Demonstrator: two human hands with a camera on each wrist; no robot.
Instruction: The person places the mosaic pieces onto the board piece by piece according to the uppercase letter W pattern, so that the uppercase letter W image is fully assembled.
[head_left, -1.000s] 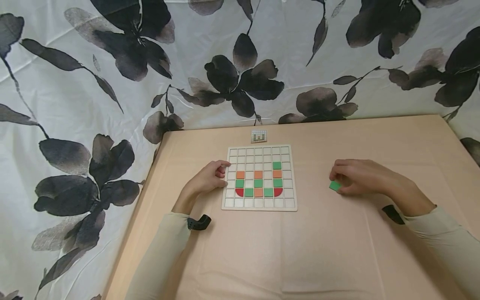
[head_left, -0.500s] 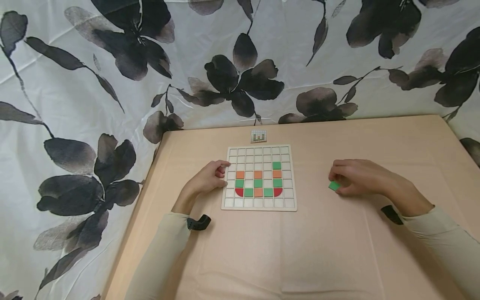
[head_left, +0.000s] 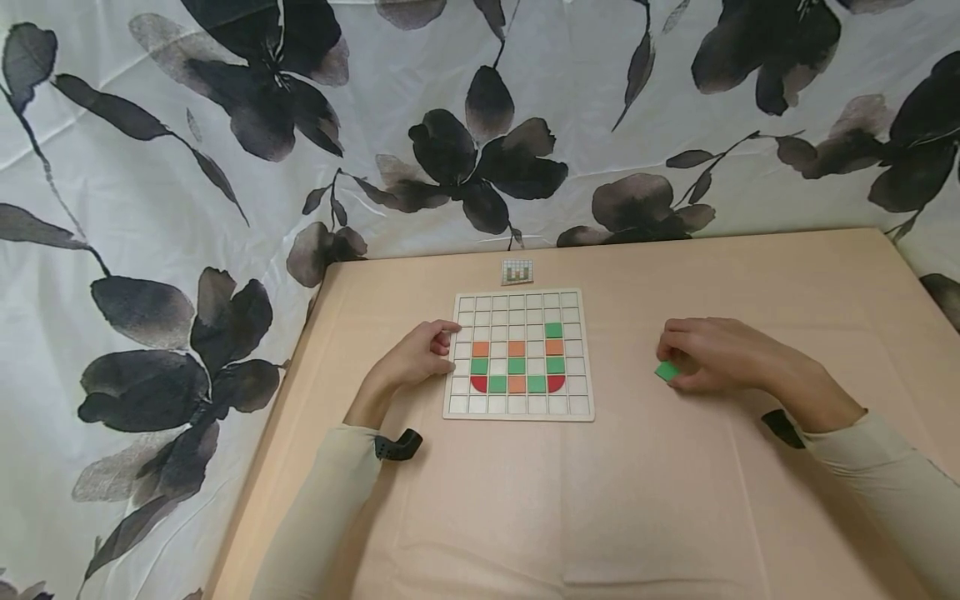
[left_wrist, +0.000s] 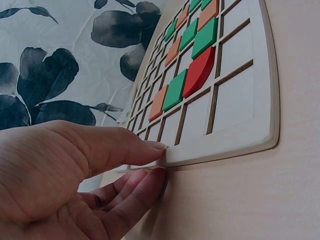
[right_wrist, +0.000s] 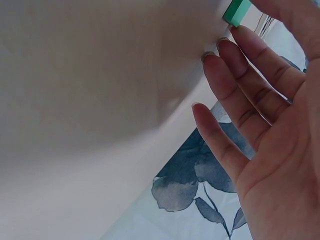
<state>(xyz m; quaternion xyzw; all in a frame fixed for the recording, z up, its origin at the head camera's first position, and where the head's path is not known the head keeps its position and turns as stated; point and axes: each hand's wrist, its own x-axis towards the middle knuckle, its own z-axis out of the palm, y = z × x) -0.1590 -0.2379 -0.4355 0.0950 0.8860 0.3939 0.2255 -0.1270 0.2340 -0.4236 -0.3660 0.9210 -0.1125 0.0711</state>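
Observation:
A pale board with a grid of square cells (head_left: 526, 412) lies on the table, with green, orange and red tiles set in some cells. At its left edge my left hand (head_left: 412, 357) holds the rim. Up close in the left wrist view, the thumb (left_wrist: 117, 146) lies against the rim and the other fingertips sit by the board's side. Well to the right of the board, my right hand (head_left: 720, 354) pinches a green square tile (head_left: 666, 372) between thumb and index finger. The right wrist view catches this tile (right_wrist: 236, 12) at its top edge, the other fingers spread beside it.
A small card with a printed grid pattern (head_left: 517, 272) lies just behind the board. The wooden table (head_left: 645, 508) ends at the back against a white cloth with dark flowers (head_left: 487, 171), which also hangs along the left side.
My right hand has shifted very slightly to the left with the green tile. The left hand and the board stay where they were.

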